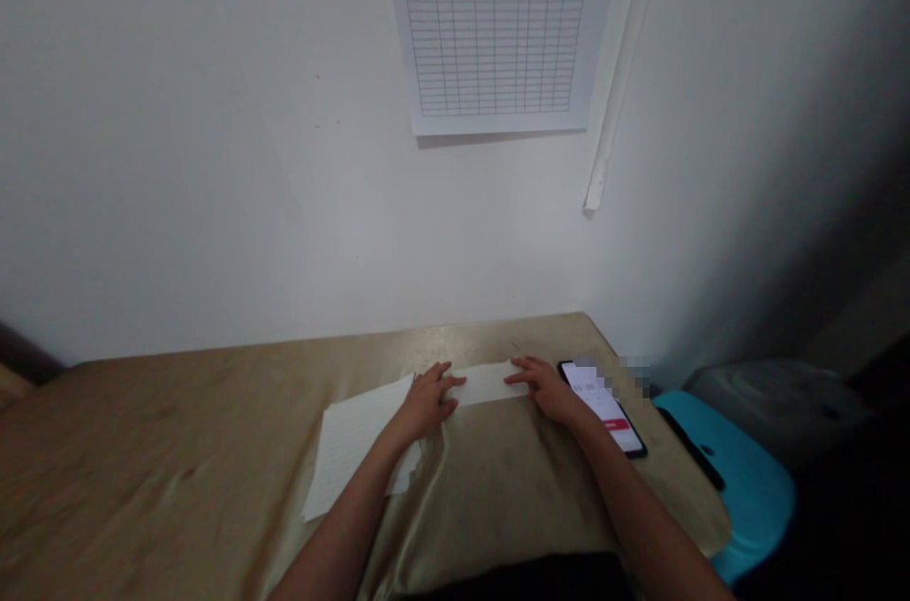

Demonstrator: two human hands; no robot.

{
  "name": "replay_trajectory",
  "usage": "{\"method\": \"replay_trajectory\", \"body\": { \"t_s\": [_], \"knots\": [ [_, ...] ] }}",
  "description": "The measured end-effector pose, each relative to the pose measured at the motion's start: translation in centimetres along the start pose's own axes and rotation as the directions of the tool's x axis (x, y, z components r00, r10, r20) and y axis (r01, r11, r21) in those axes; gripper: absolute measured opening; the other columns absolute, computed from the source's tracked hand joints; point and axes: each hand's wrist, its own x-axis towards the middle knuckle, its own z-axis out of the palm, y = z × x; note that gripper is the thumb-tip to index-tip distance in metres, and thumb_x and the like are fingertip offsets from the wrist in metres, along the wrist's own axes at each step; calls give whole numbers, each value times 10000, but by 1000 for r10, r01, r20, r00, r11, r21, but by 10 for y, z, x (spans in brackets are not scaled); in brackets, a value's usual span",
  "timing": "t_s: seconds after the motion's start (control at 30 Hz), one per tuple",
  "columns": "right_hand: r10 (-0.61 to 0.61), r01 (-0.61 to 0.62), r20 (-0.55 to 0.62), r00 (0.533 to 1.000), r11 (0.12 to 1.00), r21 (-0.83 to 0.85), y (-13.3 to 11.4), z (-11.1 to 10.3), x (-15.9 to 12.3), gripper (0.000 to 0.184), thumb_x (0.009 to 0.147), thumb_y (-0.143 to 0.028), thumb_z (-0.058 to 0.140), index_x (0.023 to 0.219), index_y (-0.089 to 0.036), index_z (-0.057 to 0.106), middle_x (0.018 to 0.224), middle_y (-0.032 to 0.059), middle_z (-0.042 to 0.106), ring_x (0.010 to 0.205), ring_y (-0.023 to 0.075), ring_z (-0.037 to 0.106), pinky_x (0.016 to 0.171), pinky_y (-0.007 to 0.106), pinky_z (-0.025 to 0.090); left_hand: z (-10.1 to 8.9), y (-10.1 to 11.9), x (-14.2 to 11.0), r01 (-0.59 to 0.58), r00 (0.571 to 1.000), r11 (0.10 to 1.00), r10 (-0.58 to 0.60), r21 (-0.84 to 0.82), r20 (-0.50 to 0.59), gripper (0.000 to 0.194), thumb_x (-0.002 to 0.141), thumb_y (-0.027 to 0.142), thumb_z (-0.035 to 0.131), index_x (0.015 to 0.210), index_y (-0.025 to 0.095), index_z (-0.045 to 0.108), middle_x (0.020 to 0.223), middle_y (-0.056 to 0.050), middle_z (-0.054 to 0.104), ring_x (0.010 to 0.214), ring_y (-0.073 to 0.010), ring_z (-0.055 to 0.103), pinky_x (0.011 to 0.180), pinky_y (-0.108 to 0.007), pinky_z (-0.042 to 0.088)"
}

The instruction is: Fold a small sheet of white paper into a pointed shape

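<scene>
A narrow strip of white lined paper (487, 385) lies flat on the tan covered table. My left hand (427, 404) rests at the strip's left end, fingers spread and stretched over its edge. At the right end, my right hand (544, 387) touches the paper with its fingertips, fingers apart. Neither hand grips anything. Partly under my left forearm are larger sheets of lined paper (352, 445), with a ragged edge showing near the wrist.
A lit phone (611, 421) lies just right of my right hand. The table (177, 449) meets a white wall, where a printed table sheet (498, 42) hangs. Beyond the table's right edge is a turquoise object (746, 473), perhaps a stool or case.
</scene>
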Motion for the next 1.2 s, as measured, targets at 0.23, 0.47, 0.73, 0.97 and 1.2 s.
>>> {"method": "replay_trajectory", "body": {
  "t_s": [0.23, 0.47, 0.73, 0.97, 1.2],
  "knots": [
    [-12, 10, -29, 1000, 997, -79, -13, -3, -4, 664, 643, 5, 412, 1185, -226, 719, 1468, 23, 541, 1430, 198, 354, 1212, 428, 257, 6, 17, -4, -1, 986, 997, 13, 74, -167, 376, 846, 276, 641, 1219, 237, 663, 1488, -116, 501, 1398, -292, 436, 1178, -497, 295],
    [17, -47, -117, 993, 965, -258, -47, 4, -12, 458, 830, -344, 637, 1277, -248, 641, 1407, 77, 555, 1348, 260, 425, 1153, 430, 309, 22, 47, -4, 159, 968, 977, -125, 144, -219, 469, 872, 473, 593, 1236, 177, 613, 1531, -170, 442, 1459, -359, 327, 1193, -590, 214],
    [60, -127, -217, 974, 942, -311, -54, 23, -10, 566, 835, -505, 671, 1320, -220, 596, 1428, 126, 516, 1363, 307, 407, 1164, 442, 285, 35, 56, -2, 227, 944, 954, -166, 194, -286, 686, 878, 632, 465, 1356, 144, 533, 1554, -198, 406, 1479, -394, 274, 1203, -614, 161],
    [107, -160, -187, 976, 943, -293, -50, 26, -5, 610, 847, -501, 658, 1372, -209, 554, 1458, 141, 479, 1395, 325, 373, 1190, 451, 253, 34, 58, 2, 246, 948, 953, -198, 179, -249, 706, 876, 609, 479, 1394, 130, 502, 1567, -214, 386, 1487, -402, 259, 1192, -640, 161],
    [160, -190, -126, 979, 939, -288, -51, 28, 0, 641, 842, -443, 655, 1430, -236, 504, 1534, 141, 396, 1450, 357, 281, 1210, 490, 182, 28, 59, 4, 242, 963, 956, -215, 169, -162, 648, 897, 526, 488, 1412, 133, 472, 1596, -218, 338, 1504, -415, 218, 1175, -670, 163]
  ]
}}
